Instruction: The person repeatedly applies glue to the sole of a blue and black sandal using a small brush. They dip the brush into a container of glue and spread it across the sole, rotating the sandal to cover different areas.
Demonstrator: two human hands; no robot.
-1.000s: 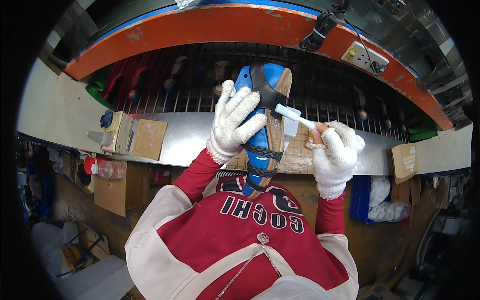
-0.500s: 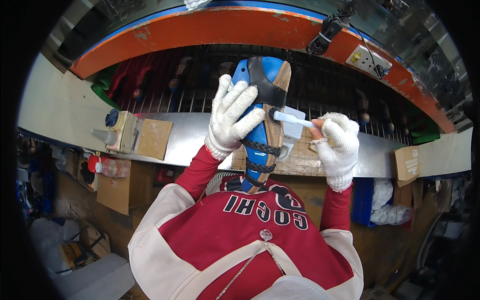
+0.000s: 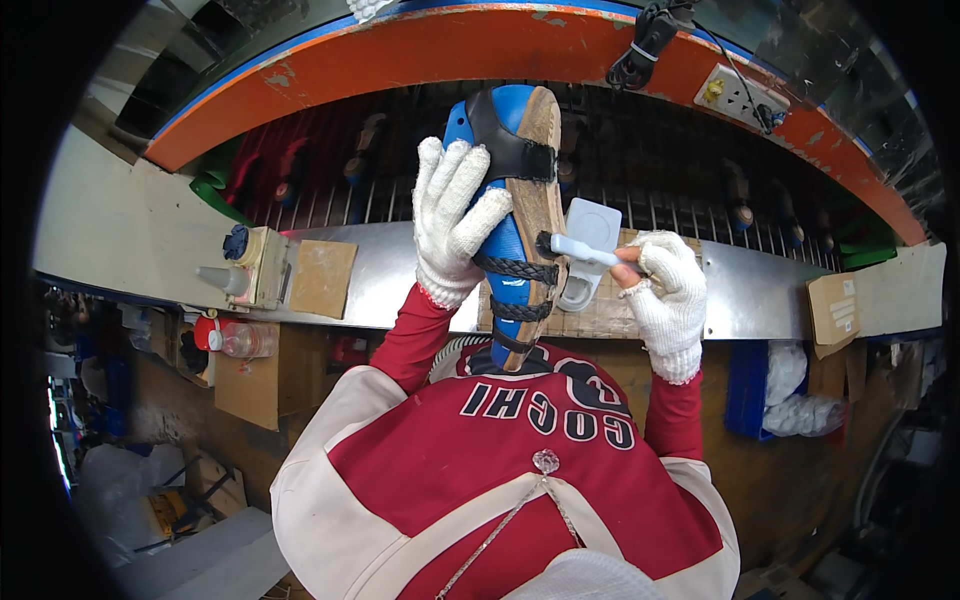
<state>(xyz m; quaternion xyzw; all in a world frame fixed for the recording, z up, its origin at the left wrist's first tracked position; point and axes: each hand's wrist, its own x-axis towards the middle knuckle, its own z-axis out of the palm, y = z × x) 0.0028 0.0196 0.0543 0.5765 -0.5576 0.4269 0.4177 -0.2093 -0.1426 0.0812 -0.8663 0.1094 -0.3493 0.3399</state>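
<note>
A blue shoe last [image 3: 506,239] carries a sandal upper with black straps [image 3: 508,150], some of them braided, and a brown sole [image 3: 538,201] along its right side. My left hand [image 3: 448,222], in a white knit glove, grips the last from its left side with the fingers spread over it. In my right hand [image 3: 664,298], gloved with bare thumb and finger tips, a brush [image 3: 588,252] with a pale handle is pinched. Its dark bristles touch the sole edge just above the braided straps. Below the brush sits a small white container [image 3: 594,220], partly hidden.
Behind the metal ledge [image 3: 385,275] runs a rack of rods carrying more lasts, under an orange beam [image 3: 400,55] with a socket strip [image 3: 740,100]. A cardboard piece [image 3: 323,278] and a cream box [image 3: 262,268] stand at left; a carton [image 3: 833,310] at right.
The last has shifted a little left and away from me, showing more of the white container. The brush now meets the sole nearer the braided straps.
</note>
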